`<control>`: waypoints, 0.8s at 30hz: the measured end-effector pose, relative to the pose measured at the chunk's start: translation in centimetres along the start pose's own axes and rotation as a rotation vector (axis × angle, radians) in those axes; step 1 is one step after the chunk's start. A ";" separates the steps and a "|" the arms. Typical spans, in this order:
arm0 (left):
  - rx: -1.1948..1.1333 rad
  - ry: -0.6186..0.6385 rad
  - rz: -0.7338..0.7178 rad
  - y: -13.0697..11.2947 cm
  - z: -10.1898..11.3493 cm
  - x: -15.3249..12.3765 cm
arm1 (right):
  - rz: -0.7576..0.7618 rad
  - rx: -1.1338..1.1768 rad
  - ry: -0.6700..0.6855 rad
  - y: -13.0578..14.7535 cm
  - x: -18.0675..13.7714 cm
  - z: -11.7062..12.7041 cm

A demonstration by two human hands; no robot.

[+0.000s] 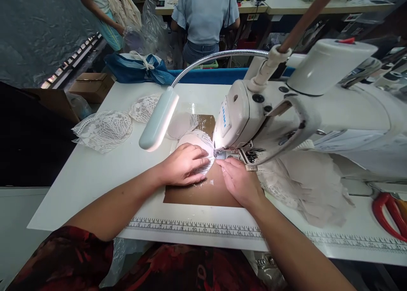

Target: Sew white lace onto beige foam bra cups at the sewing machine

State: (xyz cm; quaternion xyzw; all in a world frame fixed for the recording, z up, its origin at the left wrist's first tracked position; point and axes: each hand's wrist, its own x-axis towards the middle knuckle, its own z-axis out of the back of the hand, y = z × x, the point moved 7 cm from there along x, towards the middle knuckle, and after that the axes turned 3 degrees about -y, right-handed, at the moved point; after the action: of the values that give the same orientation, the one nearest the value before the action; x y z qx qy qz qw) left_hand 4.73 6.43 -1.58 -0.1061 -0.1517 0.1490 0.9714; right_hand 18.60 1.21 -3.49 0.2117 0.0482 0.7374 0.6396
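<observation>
A white lace bra cup (203,140) lies under the needle area of a white sewing machine (237,113). My left hand (186,164) rests flat on the cup, its fingers stretched toward the needle. Close to the presser foot, my right hand (237,178) has its fingertips at the edge of the cup; whether they pinch the fabric is hard to make out. Beneath both hands is a brown sheet (203,197) on the white table (95,189). Another pale cup (179,124) sits just behind the one at the needle.
Lace cups (103,130) lie at the left. A lamp (159,119) on a bendable arm hangs over the table. Sheer fabric pieces (311,185) and red-handled scissors (389,214) are at the right. A ruler strip (197,230) runs along the front edge. Two people are beyond the table.
</observation>
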 end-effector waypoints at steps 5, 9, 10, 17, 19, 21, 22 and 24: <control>0.022 0.003 0.001 -0.4 1.0 0.1 | 0.017 -0.010 0.009 0.2 -0.2 0.1; 0.007 0.005 -0.056 -0.4 1.1 0.3 | 0.073 -0.070 0.031 1.0 -0.1 0.0; 0.005 0.022 -0.087 -0.4 0.8 0.3 | 0.101 -0.095 0.038 1.3 -0.1 0.0; 0.044 0.147 -0.189 -0.3 -1.2 0.3 | 0.180 -0.258 -0.002 2.1 -0.1 0.0; 0.050 0.136 -0.160 -0.4 -1.3 0.4 | 0.169 -0.270 -0.005 2.1 -0.1 0.0; 0.059 0.120 -0.119 -0.5 -1.3 0.5 | 0.152 -0.284 -0.012 1.9 -0.2 -0.1; 0.063 0.113 -0.097 -0.6 -1.2 0.6 | 0.141 -0.291 -0.012 1.8 -0.1 -0.2; 0.068 0.108 -0.065 -0.7 -1.2 0.7 | 0.117 -0.300 -0.009 1.6 -0.1 -0.3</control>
State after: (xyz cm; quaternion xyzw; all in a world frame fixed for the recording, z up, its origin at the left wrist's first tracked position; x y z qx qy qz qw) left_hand 5.91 5.80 -2.32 -0.0758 -0.0970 0.1165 0.9855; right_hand 17.06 0.91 -3.26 0.1197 -0.0779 0.7713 0.6203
